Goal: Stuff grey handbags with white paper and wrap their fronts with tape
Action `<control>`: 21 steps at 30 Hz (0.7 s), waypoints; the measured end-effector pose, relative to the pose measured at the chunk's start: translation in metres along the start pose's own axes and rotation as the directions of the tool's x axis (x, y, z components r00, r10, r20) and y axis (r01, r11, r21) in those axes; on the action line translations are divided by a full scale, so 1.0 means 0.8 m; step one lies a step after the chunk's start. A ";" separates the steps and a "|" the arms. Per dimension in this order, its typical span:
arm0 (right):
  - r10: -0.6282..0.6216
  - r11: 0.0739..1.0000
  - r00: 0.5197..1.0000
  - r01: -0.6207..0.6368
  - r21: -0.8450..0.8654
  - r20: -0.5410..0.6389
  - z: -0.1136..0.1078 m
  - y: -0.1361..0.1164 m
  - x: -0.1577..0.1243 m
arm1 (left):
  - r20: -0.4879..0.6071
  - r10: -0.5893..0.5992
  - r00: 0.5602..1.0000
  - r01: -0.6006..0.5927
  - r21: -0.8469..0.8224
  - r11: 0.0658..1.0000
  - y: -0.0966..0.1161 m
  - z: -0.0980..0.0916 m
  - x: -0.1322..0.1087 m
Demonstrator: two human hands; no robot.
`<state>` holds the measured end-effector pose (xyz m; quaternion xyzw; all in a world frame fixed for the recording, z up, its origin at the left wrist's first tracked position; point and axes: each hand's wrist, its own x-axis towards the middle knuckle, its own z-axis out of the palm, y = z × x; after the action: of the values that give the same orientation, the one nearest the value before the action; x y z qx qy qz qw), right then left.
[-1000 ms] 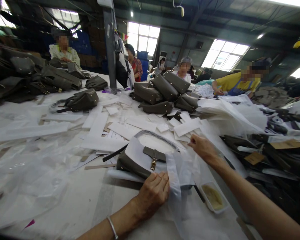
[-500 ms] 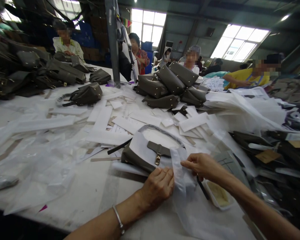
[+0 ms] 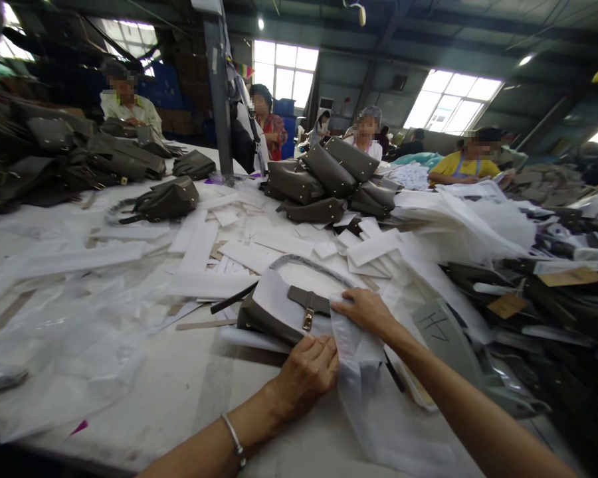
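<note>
A dark olive handbag (image 3: pixel 260 320) lies in front of me. White sheet covers part of its front, around a flap with a gold clasp (image 3: pixel 307 318), and its wrapped handle (image 3: pixel 309 261) arches behind. A translucent plastic bag (image 3: pixel 351 378) reaches over the handbag's right end. At the lower right corner my left hand (image 3: pixel 307 373), with a bracelet on its wrist, is closed on the plastic bag's edge. My right hand (image 3: pixel 367 313) pinches the upper edge of that mouth, close to the handbag; its fingertips are partly hidden.
Foam strips (image 3: pixel 204 285) and loose plastic (image 3: pixel 94 318) litter the table. Piled handbags (image 3: pixel 329 172) stand behind, with more stacked at left (image 3: pixel 109 156). Dark bags with tags (image 3: pixel 508 305) crowd the right. A shallow tray (image 3: pixel 423 395) sits under my right forearm. Several people work beyond.
My right hand has moved left and up along the plastic bag, closer to the handbag's flap. The left hand stays at the lower corner. The view has turned slightly right.
</note>
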<state>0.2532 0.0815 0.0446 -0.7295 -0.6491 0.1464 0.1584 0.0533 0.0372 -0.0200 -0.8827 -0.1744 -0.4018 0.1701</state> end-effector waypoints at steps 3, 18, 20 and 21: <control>0.033 0.999 0.999 -0.033 0.042 0.010 0.016 0.009 0.017 | 0.008 0.010 1.000 -0.010 0.011 1.000 -0.001 0.000 0.000; -0.119 0.940 0.939 0.002 -0.341 -0.322 -0.052 0.069 0.042 | 0.109 -0.061 0.992 0.058 0.031 0.998 0.001 -0.016 0.007; -0.112 0.938 0.938 -0.009 -0.346 -0.328 -0.053 0.067 0.048 | 0.118 -0.044 0.992 0.038 0.050 0.998 0.000 -0.014 0.005; -0.105 0.940 0.939 -0.014 -0.341 -0.328 -0.053 0.065 0.051 | 0.112 -0.037 0.993 0.031 0.051 0.998 0.000 -0.012 0.004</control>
<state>0.3225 0.1147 0.0612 -0.7446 -0.6442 -0.0996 0.1440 0.0487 0.0332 -0.0118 -0.8965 -0.2087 -0.3496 0.1749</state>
